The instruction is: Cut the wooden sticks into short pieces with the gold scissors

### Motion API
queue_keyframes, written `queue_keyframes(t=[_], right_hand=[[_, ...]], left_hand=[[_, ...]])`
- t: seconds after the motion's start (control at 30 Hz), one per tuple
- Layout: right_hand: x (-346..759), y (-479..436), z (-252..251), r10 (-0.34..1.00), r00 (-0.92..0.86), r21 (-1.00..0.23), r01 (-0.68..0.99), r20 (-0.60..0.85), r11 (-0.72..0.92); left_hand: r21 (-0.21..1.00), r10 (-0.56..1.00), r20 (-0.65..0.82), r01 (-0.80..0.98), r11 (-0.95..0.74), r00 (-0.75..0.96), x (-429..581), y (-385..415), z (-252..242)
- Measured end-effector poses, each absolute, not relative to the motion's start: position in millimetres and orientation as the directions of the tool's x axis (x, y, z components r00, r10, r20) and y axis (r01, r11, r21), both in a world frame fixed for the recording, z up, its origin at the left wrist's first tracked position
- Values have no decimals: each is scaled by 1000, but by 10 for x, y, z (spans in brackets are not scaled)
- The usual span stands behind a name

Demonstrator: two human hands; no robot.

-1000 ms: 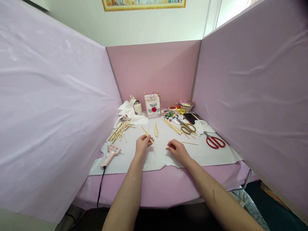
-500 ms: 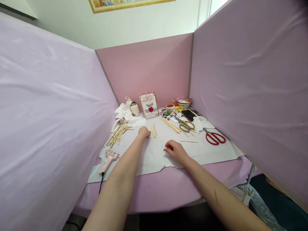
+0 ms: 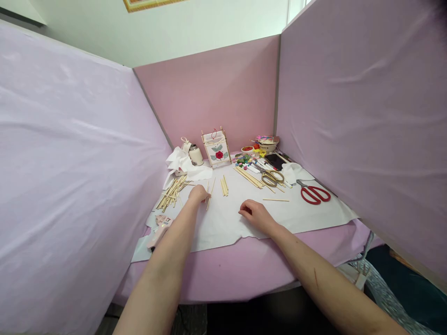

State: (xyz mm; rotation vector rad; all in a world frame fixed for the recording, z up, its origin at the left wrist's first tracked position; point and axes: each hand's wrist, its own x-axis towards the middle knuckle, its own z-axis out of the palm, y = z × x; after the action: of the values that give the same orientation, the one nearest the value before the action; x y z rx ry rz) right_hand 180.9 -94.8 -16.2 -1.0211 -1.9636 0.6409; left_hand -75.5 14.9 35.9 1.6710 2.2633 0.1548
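My left hand (image 3: 199, 194) is closed on thin wooden sticks (image 3: 211, 193) that poke out past its fingers, over the white cloth. Just right of it, a short row of sticks (image 3: 224, 185) lies side by side. My right hand (image 3: 252, 212) hovers at the cloth's middle, fingers curled, thumb and fingertips near each other; whether it pinches anything is too small to tell. A single stick (image 3: 275, 200) lies to its right. Left of my left hand is a loose heap of sticks (image 3: 171, 194), with a pink glue gun (image 3: 161, 229) partly behind my left forearm.
At the back stand a stick-framed lantern with a rose (image 3: 219, 151) and a cream jar (image 3: 196, 156). Gold-handled scissors (image 3: 268, 177), markers, longer sticks (image 3: 248, 177) and a phone (image 3: 275, 161) lie back right. Red scissors (image 3: 315, 194) lie at the right. Fabric walls enclose three sides.
My left hand has moved slightly left and toward me, away from the short row, with sticks in its fingers. My right hand has barely moved. The view has shifted slightly.
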Motion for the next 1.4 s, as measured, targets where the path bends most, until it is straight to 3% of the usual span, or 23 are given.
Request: queue_keyframes(t=[0.2,0.33,0.37,0.43,0.5,0.57,0.73,0.9,1.1,1.4], right_hand=[[1809,-949,-162,840,-337,-726,427,425,539],[1797,-940,-149,848,-299,-765,372,438,526],[1795,-935,-142,857,-271,-791,337,437,510],[1798,-922,-127,889,-197,-862,228,414,452],[1815,-903,-114,921,-138,-923,78,364,377],[1838,-878,-109,940,-124,-948,-66,318,312],[1870,-810,-140,956,-148,-933,-298,255,203],[1869,-792,-165,956,-187,-942,-292,226,165],[1883,-815,-157,949,-209,-946,-273,238,177],[1891,-811,-139,952,-242,-912,-403,187,77]], left_hand=[[375,952,-218,882,285,-215,-583,122,479],[561,976,-188,803,201,-112,-545,-205,666],[647,985,-165,749,144,-47,-506,-327,686],[926,983,-104,376,40,153,-372,-578,669],[989,972,-81,138,51,220,-181,-793,584],[997,967,-69,43,60,245,18,-940,462],[998,935,-61,41,50,349,284,-1046,191],[992,902,-124,64,107,414,282,-1046,74],[996,915,-91,43,80,394,293,-1056,73],[982,881,-150,-37,186,448,281,-1075,126]])
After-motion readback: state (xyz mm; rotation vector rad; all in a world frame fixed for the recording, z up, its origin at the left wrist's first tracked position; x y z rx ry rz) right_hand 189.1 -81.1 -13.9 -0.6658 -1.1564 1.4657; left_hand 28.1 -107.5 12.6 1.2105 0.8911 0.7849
